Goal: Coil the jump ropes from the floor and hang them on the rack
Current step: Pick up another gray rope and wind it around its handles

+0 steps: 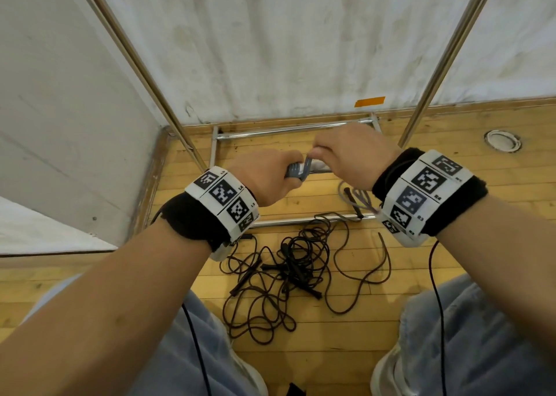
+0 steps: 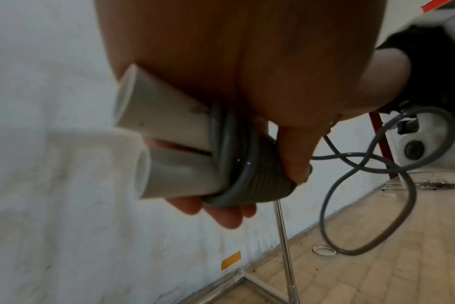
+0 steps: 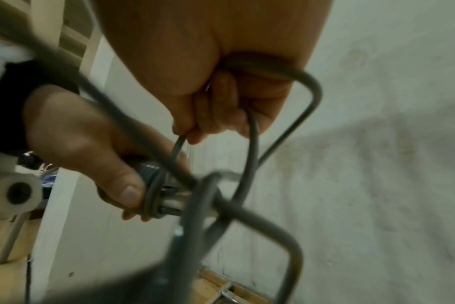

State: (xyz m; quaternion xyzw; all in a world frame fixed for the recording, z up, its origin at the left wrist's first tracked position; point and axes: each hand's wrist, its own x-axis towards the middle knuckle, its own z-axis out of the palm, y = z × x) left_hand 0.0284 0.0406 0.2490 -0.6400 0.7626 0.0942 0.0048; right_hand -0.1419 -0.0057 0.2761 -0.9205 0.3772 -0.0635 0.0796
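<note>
My left hand (image 1: 270, 176) grips the two white handles (image 2: 166, 148) of a grey jump rope, held side by side with grey cord wound tightly round them (image 2: 247, 172). My right hand (image 1: 349, 155) is fisted on the loose grey cord (image 3: 249, 139) just right of the handles. A slack loop of that cord (image 2: 372, 185) hangs below the hands. On the floor under my arms lies a tangle of black jump ropes (image 1: 288, 275). The rack's chrome uprights (image 1: 442, 61) rise on both sides, and its base frame (image 1: 294, 130) lies below my hands.
A white wall stands close behind the rack, with an orange tape strip (image 1: 369, 101) low on it. A round white floor fitting (image 1: 503, 140) sits at the right. My jeans-clad knees (image 1: 469, 335) flank the black ropes. Another grey rope with a black handle (image 1: 355, 200) lies inside the base.
</note>
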